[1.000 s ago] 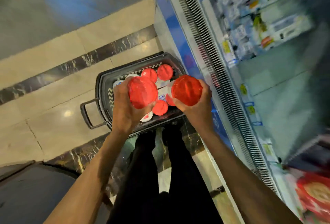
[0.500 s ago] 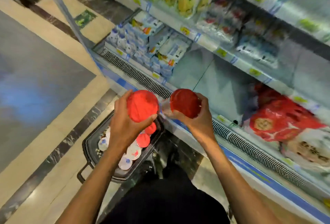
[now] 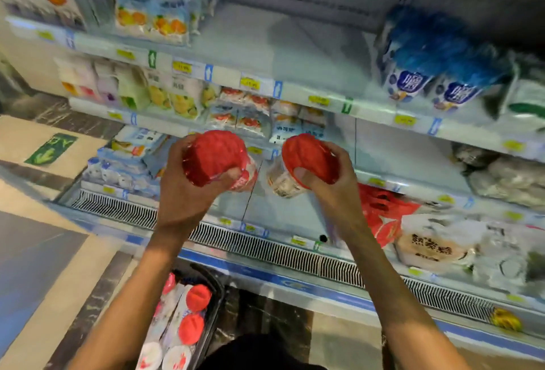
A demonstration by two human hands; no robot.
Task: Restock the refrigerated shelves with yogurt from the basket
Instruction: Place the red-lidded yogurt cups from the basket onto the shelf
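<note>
I'm seeing the basket (image 3: pixel 217 296) sitting low on the floor with more cups in it. My left hand (image 3: pixel 182 195) is curling round the left yogurt cup (image 3: pixel 216 160) (red lid facing me). Just beside it, my right hand (image 3: pixel 333 184) is gripping the right yogurt cup (image 3: pixel 306 157), and both cups are hanging before the refrigerated shelves (image 3: pixel 413 120).

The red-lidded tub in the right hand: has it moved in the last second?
Yes. The red-lidded tub in the right hand has risen from just above the basket to the height of the refrigerated shelves.
</note>
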